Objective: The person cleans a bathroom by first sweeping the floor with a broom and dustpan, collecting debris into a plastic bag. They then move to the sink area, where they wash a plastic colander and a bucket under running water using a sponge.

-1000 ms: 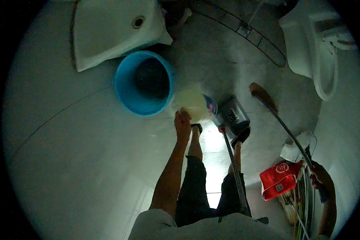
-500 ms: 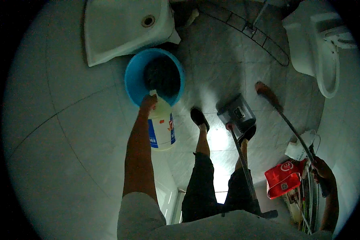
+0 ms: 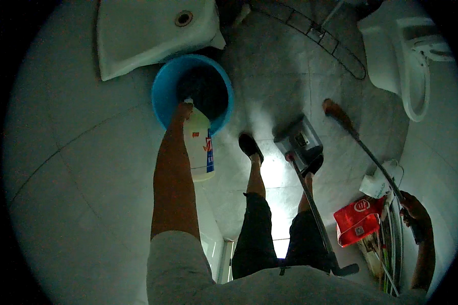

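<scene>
My left hand [image 3: 184, 111] is closed around the neck end of a large pale jug [image 3: 198, 147] with a blue and red label. The jug's top overlaps the blue bucket [image 3: 159, 84], and its base points back toward me. Something dark fills much of the bucket; I cannot make out what. At the right, my right hand [image 3: 414, 208] grips the long handle of a broom [image 3: 367, 150], whose brown head reaches the floor. A grey long-handled dustpan [image 3: 299, 138] stands by my right foot, its handle leaning back toward my body.
A white sink [image 3: 142, 43] lies behind the bucket, and a white toilet [image 3: 417, 86] stands at the far right. A dark wire rack [image 3: 315, 34] is at the back. Near my right arm are a red bag [image 3: 359, 221], a white container [image 3: 375, 185] and several poles [image 3: 392, 244].
My left hand and the jug have shifted slightly up and left, farther over the bucket. The right hand still holds the broom. The whole view has shifted slightly.
</scene>
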### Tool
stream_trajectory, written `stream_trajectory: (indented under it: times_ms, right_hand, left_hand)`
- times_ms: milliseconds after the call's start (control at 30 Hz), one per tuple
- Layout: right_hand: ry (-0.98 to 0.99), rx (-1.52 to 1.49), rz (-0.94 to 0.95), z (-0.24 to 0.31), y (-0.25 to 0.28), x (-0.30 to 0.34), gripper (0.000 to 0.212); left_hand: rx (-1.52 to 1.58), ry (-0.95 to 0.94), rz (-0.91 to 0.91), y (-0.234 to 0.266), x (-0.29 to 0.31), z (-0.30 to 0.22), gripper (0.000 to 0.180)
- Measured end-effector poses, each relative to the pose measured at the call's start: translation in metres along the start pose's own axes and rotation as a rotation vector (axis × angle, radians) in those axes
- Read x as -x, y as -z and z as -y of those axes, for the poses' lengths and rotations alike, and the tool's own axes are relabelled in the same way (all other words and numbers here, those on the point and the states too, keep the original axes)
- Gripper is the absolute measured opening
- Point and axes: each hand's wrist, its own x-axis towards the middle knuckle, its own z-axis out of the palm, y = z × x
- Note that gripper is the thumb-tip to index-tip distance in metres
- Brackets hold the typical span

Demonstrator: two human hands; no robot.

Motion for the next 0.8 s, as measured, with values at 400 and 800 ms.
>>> stream_trajectory:
  times_ms: [400,800]
  right_hand:
    - [-0.102,0.065,0.007,0.02,0.004,-0.005,0.053]
    - [0.031,-0.099,0.053,0.024,0.001,0.0,0.054]
  left_hand:
    - [-0.059,-0.129,0.092,0.037,0.009,0.016,0.035]
    - [-0.214,-0.513,-0.182,0.005,0.059,0.011,0.039]
